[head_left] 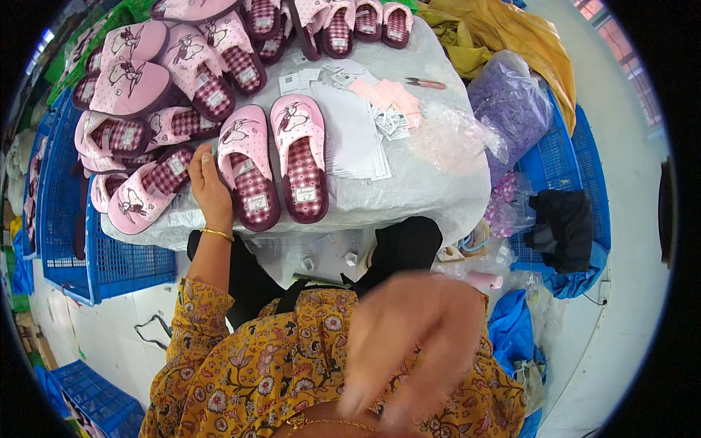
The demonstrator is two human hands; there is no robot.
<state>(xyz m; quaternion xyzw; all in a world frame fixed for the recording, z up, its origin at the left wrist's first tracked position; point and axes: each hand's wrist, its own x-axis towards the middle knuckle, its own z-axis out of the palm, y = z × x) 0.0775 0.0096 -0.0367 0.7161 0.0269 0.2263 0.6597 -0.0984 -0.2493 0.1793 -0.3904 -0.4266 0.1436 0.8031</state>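
Side by side in front of me on the covered table stand two pink slippers with plaid insoles, the left slipper [244, 135] and the right slipper [299, 117], toes pointing away. My left hand [209, 188] rests upright along the outer side of the left slipper, fingers stretched out and nothing gripped. Beside that hand lies another pink slipper [137, 204] tilted on the pile's edge. My right hand [416, 339] is raised close to the camera in front of my torso, smeared by motion. Whether it holds anything is not visible.
More pink slippers [135, 80] are heaped at the left and back. White papers [349, 150], small tags, snips [425, 83] and crumpled clear plastic [456, 139] lie to the right. Blue crates [124, 255] flank the table [409, 197]; a bag of purple material [511, 102] stands at right.
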